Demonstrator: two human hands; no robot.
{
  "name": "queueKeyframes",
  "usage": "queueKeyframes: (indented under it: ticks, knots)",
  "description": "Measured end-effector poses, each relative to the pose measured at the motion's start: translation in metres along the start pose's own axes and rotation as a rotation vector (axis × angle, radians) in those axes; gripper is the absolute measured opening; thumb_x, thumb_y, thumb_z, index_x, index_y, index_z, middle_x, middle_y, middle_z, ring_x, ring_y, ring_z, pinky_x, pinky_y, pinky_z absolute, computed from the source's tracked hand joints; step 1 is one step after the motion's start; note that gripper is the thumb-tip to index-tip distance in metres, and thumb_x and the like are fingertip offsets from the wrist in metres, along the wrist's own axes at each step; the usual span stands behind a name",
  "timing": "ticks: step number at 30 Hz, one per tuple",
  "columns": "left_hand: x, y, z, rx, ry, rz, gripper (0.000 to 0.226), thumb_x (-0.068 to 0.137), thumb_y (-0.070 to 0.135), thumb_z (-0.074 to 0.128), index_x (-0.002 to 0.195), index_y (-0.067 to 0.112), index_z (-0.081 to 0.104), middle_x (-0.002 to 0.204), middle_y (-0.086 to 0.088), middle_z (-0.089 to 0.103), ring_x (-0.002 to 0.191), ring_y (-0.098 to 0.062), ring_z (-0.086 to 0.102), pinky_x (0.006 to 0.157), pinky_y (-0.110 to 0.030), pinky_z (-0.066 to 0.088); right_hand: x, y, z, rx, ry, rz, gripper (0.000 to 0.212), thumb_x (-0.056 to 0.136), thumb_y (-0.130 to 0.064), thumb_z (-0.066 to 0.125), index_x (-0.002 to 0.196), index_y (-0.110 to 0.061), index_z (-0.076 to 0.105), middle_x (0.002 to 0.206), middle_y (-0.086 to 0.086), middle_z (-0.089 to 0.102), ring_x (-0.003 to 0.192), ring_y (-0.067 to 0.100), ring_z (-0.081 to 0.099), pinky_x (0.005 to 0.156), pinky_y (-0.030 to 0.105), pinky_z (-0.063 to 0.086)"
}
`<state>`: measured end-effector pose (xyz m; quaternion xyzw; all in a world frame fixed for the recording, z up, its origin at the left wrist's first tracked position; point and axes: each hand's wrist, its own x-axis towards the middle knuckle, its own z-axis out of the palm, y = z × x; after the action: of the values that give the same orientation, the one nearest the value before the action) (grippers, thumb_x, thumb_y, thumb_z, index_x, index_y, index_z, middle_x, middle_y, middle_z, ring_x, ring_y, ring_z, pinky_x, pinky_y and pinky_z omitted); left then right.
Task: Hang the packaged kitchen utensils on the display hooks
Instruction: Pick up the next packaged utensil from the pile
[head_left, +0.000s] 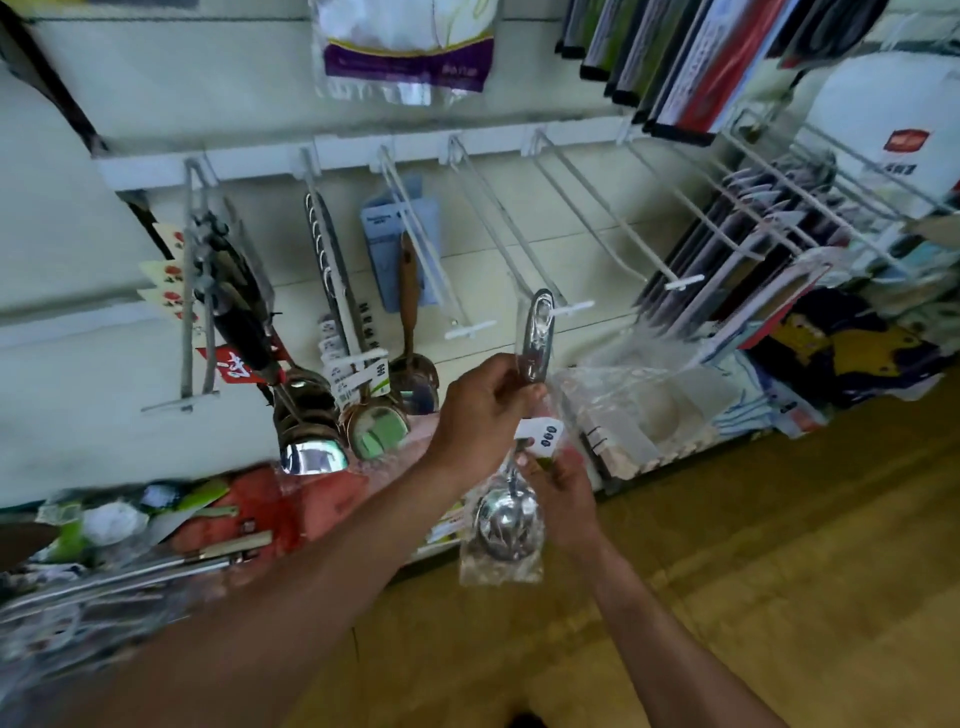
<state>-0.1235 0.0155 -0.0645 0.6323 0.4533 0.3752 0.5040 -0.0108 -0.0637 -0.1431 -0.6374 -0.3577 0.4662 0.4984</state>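
Note:
A steel ladle in a clear plastic bag (506, 525) stands upright in front of me, with a white price label on it. My left hand (480, 410) grips its upper handle. My right hand (561, 493) pinches the bag lower down, near the label and just above the bowl. The handle's top end sits just in front of the tip of an empty white display hook (569, 309). Another empty hook (467, 330) sticks out to its left.
Hooks further left carry hung ladles and utensils (311, 405). More empty hooks (675, 283) and hung packets (753, 270) are to the right. A shelf below holds loose packaged goods (208, 519) and clear bags (639, 410). The floor is wood-coloured (779, 571).

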Motion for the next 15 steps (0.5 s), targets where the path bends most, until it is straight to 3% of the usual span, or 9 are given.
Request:
queueKeyframes:
  ticks: [3,5,7,10,13,15]
  knots:
    - [0.005,-0.009,-0.001,0.028,0.023,0.079,0.011,0.094,0.012,0.066,0.105,0.013,0.066,0.091,0.008,0.071,0.087,0.001,0.067,0.077,-0.018,0.052,0.026,0.002,0.002,-0.103,-0.062,-0.047,0.015,0.097,-0.016,0.059,0.090,-0.014,0.073,0.086,0.006,0.075,0.083,0.020,0.070,0.076,0.032,0.054]
    - [0.015,-0.010,-0.003,0.010,0.050,0.078,0.008,0.096,0.009,0.063,0.103,0.011,0.063,0.089,0.009,0.068,0.082,0.006,0.065,0.068,-0.009,0.048,0.043,0.001,0.003,-0.148,-0.097,-0.036,0.018,0.098,-0.016,0.059,0.084,-0.019,0.070,0.073,-0.006,0.073,0.072,0.007,0.066,0.066,0.017,0.049]
    - [0.028,-0.011,-0.004,-0.032,0.081,0.024,0.007,0.097,0.007,0.060,0.101,0.013,0.058,0.084,0.006,0.065,0.075,0.007,0.063,0.061,-0.009,0.048,0.057,0.000,0.003,-0.164,-0.136,-0.025,0.015,0.097,-0.017,0.060,0.085,-0.023,0.067,0.069,-0.017,0.070,0.067,-0.005,0.061,0.062,0.010,0.045]
    - [0.053,-0.012,-0.004,-0.021,0.157,0.019,0.007,0.096,0.008,0.060,0.098,0.011,0.055,0.080,-0.004,0.064,0.074,-0.003,0.065,0.065,-0.014,0.051,0.080,-0.005,0.000,-0.172,-0.192,0.051,0.014,0.095,-0.034,0.062,0.097,-0.023,0.069,0.090,-0.011,0.073,0.088,0.001,0.065,0.073,0.018,0.048]
    - [0.079,-0.009,-0.005,0.014,0.236,0.012,0.004,0.095,-0.003,0.058,0.099,-0.004,0.058,0.072,0.004,0.056,0.061,0.010,0.059,0.061,-0.006,0.043,0.114,-0.013,0.003,-0.306,-0.270,0.009,0.035,0.091,-0.057,0.056,0.103,-0.027,0.070,0.091,-0.013,0.068,0.087,0.003,0.062,0.073,0.019,0.045]
    - [0.101,-0.008,-0.008,0.034,0.291,-0.010,0.012,0.095,-0.004,0.057,0.106,-0.010,0.059,0.073,0.005,0.057,0.059,0.014,0.058,0.062,-0.004,0.042,0.133,-0.024,0.009,-0.361,-0.273,0.022,0.050,0.090,-0.057,0.055,0.114,-0.016,0.069,0.099,-0.001,0.068,0.093,0.013,0.064,0.079,0.029,0.051]
